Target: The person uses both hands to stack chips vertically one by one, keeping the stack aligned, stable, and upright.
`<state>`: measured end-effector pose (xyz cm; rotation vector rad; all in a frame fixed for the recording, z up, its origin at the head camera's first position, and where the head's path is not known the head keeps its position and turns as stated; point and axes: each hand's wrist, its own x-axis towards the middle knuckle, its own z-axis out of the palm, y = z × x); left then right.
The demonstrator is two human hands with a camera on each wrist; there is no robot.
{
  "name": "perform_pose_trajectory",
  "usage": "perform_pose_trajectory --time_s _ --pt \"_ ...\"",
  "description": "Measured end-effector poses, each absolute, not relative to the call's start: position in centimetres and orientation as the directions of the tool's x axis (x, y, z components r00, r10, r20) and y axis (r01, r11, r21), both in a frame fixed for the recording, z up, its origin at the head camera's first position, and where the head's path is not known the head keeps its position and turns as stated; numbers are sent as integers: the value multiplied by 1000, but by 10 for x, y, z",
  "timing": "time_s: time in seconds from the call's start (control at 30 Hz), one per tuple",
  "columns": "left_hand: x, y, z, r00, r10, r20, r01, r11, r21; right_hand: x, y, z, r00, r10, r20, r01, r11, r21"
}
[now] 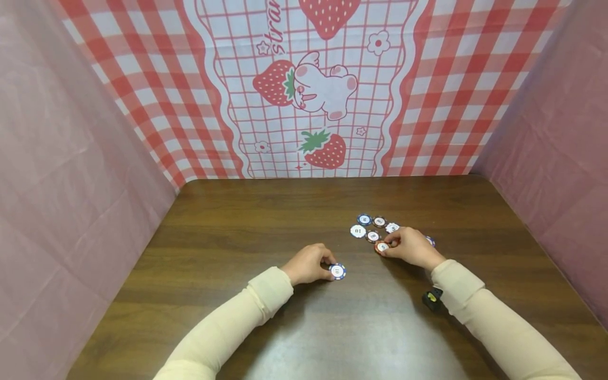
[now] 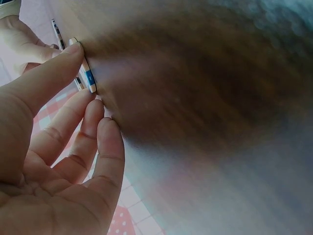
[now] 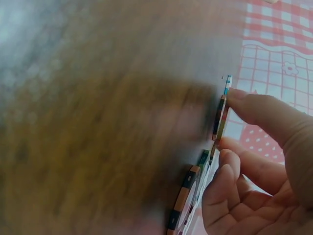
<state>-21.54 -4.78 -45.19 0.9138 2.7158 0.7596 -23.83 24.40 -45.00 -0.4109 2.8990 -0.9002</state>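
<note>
My left hand [image 1: 309, 265] pinches a blue-edged poker chip [image 1: 338, 271] marked 10 by its rim, low over the wooden table. In the left wrist view, the thumb and index finger are at opposite edges of this chip [image 2: 89, 78]. Farther right, my right hand [image 1: 412, 247] pinches a red-edged poker chip [image 1: 381, 247] at the near side of a loose cluster. Around it are a dark-edged chip [image 1: 373, 236], a white chip [image 1: 358, 231] marked 10, a blue chip [image 1: 364, 219], a brown chip [image 1: 379, 221] and another white chip [image 1: 392, 228], partly behind the fingers.
Beyond my right hand, another blue-edged chip [image 1: 430, 241] shows partly. A small black object [image 1: 432, 298] with a yellow-green mark is beside the right sleeve. The brown table [image 1: 228, 221] ends at a strawberry-print cloth [image 1: 328, 95], with pink cloth on both sides.
</note>
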Motion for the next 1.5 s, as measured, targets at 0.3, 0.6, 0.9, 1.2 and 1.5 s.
perform_pose_trajectory --time_s 0.3,0.6,0.9,1.2,1.5 --pt "-215 -48 -452 -796 605 -8 517 687 510 -234 238 -446 -963 -265 54 -242 755 -610" --pt "-216 -47 -452 -796 605 -8 519 689 506 -230 223 -446 -936 -331 121 -332 716 -614" --pt "-215 -48 -451 -792 611 2 528 682 506 -226 202 -438 -889 -436 140 -417 645 -640" --pt "-216 -48 -452 -789 615 5 532 679 506 -221 184 -435 -868 -472 152 -452 625 -637" --pt "-215 -48 -451 -792 611 -1 526 683 506 -219 168 -441 -819 -560 123 -492 576 -653"
